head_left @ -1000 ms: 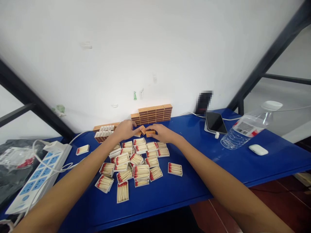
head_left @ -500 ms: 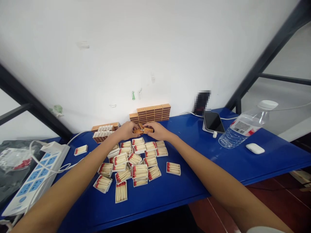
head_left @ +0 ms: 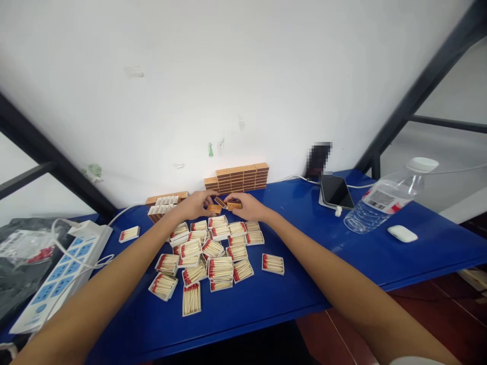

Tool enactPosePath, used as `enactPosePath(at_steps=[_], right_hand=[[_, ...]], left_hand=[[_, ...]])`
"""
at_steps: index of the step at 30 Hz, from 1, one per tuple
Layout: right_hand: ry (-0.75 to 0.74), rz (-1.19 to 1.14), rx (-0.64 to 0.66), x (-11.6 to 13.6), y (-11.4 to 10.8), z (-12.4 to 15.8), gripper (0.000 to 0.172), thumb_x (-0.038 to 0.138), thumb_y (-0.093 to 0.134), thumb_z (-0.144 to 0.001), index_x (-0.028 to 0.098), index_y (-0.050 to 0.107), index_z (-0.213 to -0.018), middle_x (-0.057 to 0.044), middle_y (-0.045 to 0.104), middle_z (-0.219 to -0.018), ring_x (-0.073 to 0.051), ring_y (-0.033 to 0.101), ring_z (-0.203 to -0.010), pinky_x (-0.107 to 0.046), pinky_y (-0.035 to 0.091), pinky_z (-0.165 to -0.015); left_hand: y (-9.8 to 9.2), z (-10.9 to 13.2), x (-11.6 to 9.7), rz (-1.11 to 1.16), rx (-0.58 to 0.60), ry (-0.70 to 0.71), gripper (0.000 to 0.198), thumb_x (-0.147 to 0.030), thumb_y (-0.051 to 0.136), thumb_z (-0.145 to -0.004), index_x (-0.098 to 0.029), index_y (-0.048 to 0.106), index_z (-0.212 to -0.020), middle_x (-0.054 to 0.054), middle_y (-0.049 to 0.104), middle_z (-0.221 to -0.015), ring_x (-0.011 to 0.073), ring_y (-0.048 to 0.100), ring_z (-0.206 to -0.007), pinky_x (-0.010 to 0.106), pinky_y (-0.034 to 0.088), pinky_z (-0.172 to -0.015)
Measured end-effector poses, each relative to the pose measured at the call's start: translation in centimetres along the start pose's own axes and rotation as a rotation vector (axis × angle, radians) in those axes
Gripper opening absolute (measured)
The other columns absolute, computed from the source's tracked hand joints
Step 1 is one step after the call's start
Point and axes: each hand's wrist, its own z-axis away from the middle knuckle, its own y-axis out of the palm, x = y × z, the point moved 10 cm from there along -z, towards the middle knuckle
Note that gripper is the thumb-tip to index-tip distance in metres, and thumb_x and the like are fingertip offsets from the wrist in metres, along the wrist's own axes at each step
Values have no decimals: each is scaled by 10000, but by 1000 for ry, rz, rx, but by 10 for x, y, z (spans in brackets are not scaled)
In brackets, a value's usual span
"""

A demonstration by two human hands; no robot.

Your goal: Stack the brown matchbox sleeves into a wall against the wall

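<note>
My left hand [head_left: 197,204] curls its fingers around an orange matchbox [head_left: 214,209] at the back of the desk. Facing it, my right hand [head_left: 249,207] grips another orange matchbox [head_left: 235,206] between thumb and fingers. A third matchbox [head_left: 220,202], tilted, shows its brown striking side between the two hands; whether a finger touches it I cannot tell. Just in front of the hands lies a heap of open white trays [head_left: 210,248] filled with red-tipped matches. Behind them, against the wall, stands a stack of closed matchboxes [head_left: 243,177].
White trays or boxes [head_left: 163,207] stand grouped at the back left. Single match trays lie left [head_left: 129,233] and right [head_left: 273,264] of the heap. A power strip [head_left: 63,276] is on the left; a phone [head_left: 336,191], plastic bottle [head_left: 384,197] and white earphone case [head_left: 402,233] are on the right.
The hands have moved slightly apart, and the tilted matchbox between them shows more clearly. The whole view has shifted a little. The match trays lie as before.
</note>
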Motion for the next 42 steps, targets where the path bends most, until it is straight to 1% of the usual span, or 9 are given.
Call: enactPosePath(at_steps=[4,9,15,23,27,30,33,36,42], right_hand=[[-78,57,4,13,1,1,427,43,596,-800,212,719,-1172,-56,756,-1182,-234,656,-1051,-381,481,-939],[-113,140,7,24,5,1,415,19,572,-833,214,746,-1156,-69,757,-1206,-252,612,-1067,-428,439,-962],[-155,129,30,29,12,1,427,42,555,-887,252,735,-1212,-55,739,-1248,-256,599,-1101,-429,454,-967],[-142,75,-155,24,-25,1,311,125,602,-932,219,730,-1199,-86,749,-1199,-245,662,-1133,-441,489,-1013],[-120,95,-200,17,-36,4,303,107,607,-919,203,731,-1178,-90,753,-1176,-248,663,-1125,-444,487,-1026],[-105,112,-218,15,-39,6,310,104,599,-918,202,731,-1180,-91,748,-1168,-252,653,-1129,-446,487,-1021],[-96,124,-220,14,-39,6,310,108,593,-922,209,733,-1179,-90,746,-1173,-259,645,-1133,-452,486,-1016],[-96,141,-206,15,-39,6,317,92,594,-915,212,734,-1172,-90,748,-1159,-261,642,-1126,-451,481,-1017],[-113,161,-187,22,-40,7,307,78,599,-921,205,738,-1163,-90,754,-1141,-260,648,-1092,-447,469,-1017]], left_hand=[[1,1,-2,-54,26,15,623,-467,802,-732,-183,671,-1271,86,746,-1004,245,695,-901,340,542,-773],[-4,1,-13,-95,-15,67,633,-467,816,-723,-192,673,-1276,93,742,-1108,235,688,-903,316,527,-759],[-1,2,-28,-223,32,105,337,-482,729,-787,-201,771,-966,82,757,-957,251,674,-849,317,483,-715],[-10,6,-27,-224,23,57,336,-484,768,-743,-203,794,-926,73,769,-913,243,659,-787,327,450,-692],[-37,8,-25,-152,-27,4,418,-536,813,-711,-209,799,-970,76,777,-951,234,661,-783,334,481,-700],[-79,9,-21,-85,-199,-35,512,-546,813,-734,-200,775,-1110,90,774,-1073,224,675,-842,337,516,-757],[-107,3,-21,-132,-310,-31,466,-543,801,-761,-185,780,-1058,92,774,-1043,229,675,-867,343,515,-775],[-112,-9,-19,-241,-339,-47,483,-506,823,-743,-173,760,-1088,102,772,-1034,240,680,-864,348,512,-777],[-96,-23,-14,-340,-334,-97,494,-457,833,-734,-171,711,-1117,106,764,-987,262,685,-846,359,506,-748]])
